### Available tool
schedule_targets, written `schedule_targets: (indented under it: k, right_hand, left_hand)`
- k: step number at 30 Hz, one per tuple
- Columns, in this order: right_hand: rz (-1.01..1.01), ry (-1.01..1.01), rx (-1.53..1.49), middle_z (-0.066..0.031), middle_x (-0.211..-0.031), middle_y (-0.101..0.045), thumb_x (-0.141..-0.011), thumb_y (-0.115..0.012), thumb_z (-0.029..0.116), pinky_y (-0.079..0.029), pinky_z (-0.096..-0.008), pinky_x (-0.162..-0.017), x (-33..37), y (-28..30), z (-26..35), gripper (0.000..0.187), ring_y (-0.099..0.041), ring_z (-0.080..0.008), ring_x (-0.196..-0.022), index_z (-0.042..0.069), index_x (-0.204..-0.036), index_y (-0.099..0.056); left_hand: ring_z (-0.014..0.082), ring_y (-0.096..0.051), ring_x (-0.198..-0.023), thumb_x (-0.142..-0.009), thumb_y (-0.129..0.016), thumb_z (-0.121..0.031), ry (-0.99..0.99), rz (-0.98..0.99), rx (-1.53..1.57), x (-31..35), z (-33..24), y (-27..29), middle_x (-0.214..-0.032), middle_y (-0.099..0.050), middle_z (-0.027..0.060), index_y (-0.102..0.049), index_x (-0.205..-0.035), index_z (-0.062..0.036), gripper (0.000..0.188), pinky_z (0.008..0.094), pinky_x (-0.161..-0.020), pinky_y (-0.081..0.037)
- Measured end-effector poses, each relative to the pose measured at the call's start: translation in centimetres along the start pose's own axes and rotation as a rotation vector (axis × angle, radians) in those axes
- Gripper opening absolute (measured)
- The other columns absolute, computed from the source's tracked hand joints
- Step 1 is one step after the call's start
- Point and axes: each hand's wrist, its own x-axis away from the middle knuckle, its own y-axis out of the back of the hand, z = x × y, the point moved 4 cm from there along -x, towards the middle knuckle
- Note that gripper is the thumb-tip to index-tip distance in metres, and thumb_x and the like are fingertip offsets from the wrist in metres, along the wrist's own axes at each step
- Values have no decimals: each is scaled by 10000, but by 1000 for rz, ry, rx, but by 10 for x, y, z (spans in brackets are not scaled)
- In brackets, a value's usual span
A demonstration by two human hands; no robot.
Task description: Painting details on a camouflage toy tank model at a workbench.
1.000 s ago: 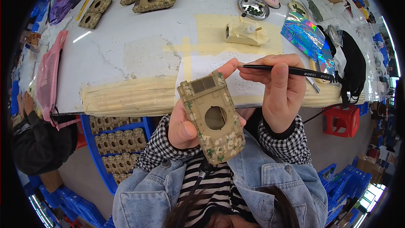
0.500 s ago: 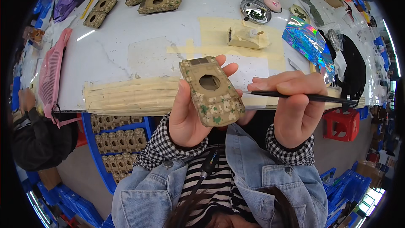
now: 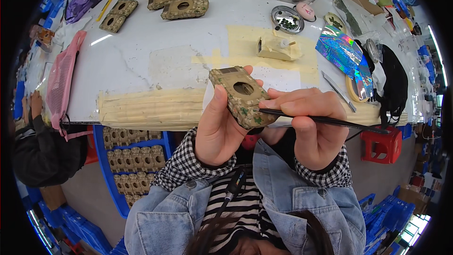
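Note:
My left hand [image 3: 218, 134] holds a camouflaged model tank hull [image 3: 244, 102] above the table's front edge. The hull is tilted, with a round hole in its top and green and tan blotches at its near end. My right hand [image 3: 318, 122] grips a pair of black tweezers [image 3: 325, 121] between thumb and fingers. Their tip meets the hull's right side, just below the hole; whether it pinches anything is too small to tell. Part of the hull's near right side is hidden behind my right fingers.
Several more tank hulls [image 3: 185, 8] lie at the back left, others fill a blue crate [image 3: 98, 153] below the table. A round metal dish [image 3: 298, 28] of green bits, a taped block [image 3: 278, 49], a steel ruler [image 3: 339, 92] and iridescent film [image 3: 342, 56] lie rightward. Another person [image 3: 47, 156] sits left.
My right hand has moved left, bringing the tweezers onto the hull. My left hand has shifted slightly right and tilted the hull. The whole view has shifted a little.

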Motion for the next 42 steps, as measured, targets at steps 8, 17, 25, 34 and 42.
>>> schedule_targets:
  k: [8, 17, 25, 34, 42]
  right_hand:
    - [10, 40, 36, -147, -897, -658, -827, -645, 56, -504, -401, -861, -2, -2, 1, 170, -648, -257, -843, -38, -960, -598]
    - [14, 79, 116, -135, -884, -658, -791, -685, 75, -521, -412, -833, -4, -3, 3, 189, -657, -286, -834, -33, -930, -617]
    - [16, 69, 131, -132, -892, -660, -780, -697, 81, -526, -394, -814, -4, -3, 4, 199, -659, -288, -832, -23, -930, -619]
    - [5, 68, 123, -133, -897, -662, -775, -703, 93, -529, -372, -792, -2, -3, 2, 211, -660, -286, -831, -24, -930, -618]
    - [9, 81, 138, -138, -883, -662, -773, -705, 94, -534, -363, -773, -3, -3, 3, 216, -662, -287, -822, -28, -929, -621]
  left_hand:
    - [237, -487, -1178, -952, -335, -498, -15, 3, -38, 0, -1, 3, -1253, -484, 150, -234, -1389, -5, 667, 382, -965, -452]
    - [236, -498, -1165, -955, -334, -491, -24, -7, -35, -2, -1, 3, -1246, -488, 148, -245, -1383, -1, 657, 375, -953, -463]
    - [240, -504, -1157, -957, -328, -488, -17, -9, -43, -2, -1, 4, -1243, -490, 149, -243, -1384, -3, 652, 373, -949, -469]
    - [242, -510, -1147, -956, -330, -489, -19, -25, -40, -2, -1, 3, -1242, -487, 148, -238, -1386, -4, 654, 374, -941, -475]
    - [240, -512, -1143, -957, -330, -488, -17, -32, -37, -1, 0, 4, -1238, -487, 147, -242, -1385, -6, 650, 372, -940, -475]
